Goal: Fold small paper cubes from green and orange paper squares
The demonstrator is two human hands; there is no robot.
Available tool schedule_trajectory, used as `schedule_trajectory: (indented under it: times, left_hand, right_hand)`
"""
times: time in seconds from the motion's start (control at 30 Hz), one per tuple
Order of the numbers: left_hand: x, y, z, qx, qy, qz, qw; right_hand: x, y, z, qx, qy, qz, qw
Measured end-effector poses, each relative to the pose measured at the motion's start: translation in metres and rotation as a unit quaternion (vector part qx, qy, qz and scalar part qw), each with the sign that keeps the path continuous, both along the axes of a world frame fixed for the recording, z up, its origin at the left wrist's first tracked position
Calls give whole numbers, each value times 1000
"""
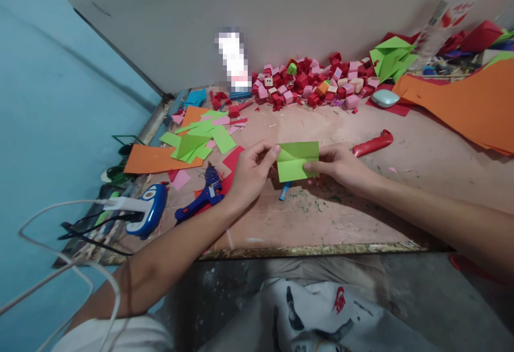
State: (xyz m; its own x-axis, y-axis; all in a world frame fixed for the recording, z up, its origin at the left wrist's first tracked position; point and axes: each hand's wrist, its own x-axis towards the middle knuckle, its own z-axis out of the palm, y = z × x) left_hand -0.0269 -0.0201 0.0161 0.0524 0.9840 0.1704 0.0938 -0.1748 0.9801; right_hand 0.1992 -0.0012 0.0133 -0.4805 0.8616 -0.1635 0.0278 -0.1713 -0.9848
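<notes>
Both hands hold a folded green paper just above the pinkish table. My left hand pinches the paper's left edge, thumb on top. At the right edge, my right hand grips it with its fingers closed. The sheet shows creases and a folded-down corner. A blue pen lies under the paper on the table.
A blue glue gun and a blue-white power strip lie left. Green paper pieces and an orange sheet sit beyond them. A red cutter, a heap of small paper cubes and big orange sheets are behind.
</notes>
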Motion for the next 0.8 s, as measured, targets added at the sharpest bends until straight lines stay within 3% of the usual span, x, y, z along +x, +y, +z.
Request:
schedule_trajectory:
  times: [0.27,0.4,0.57,0.8]
  left_hand:
    - [2,-1,-5,1,-5,-20,1000]
    - [1,-3,-7,59,-41,-41,997]
    - [-3,-3,-13,133,52,-97,985]
    - [-4,-3,-12,161,112,-106,975]
  right_hand:
    - [0,1,-3,-7,25,-49,998]
    - [-1,-1,-1,-34,31,-89,995]
    - [-3,-4,4,-61,61,-117,989]
    - [-4,-6,9,-59,65,-123,989]
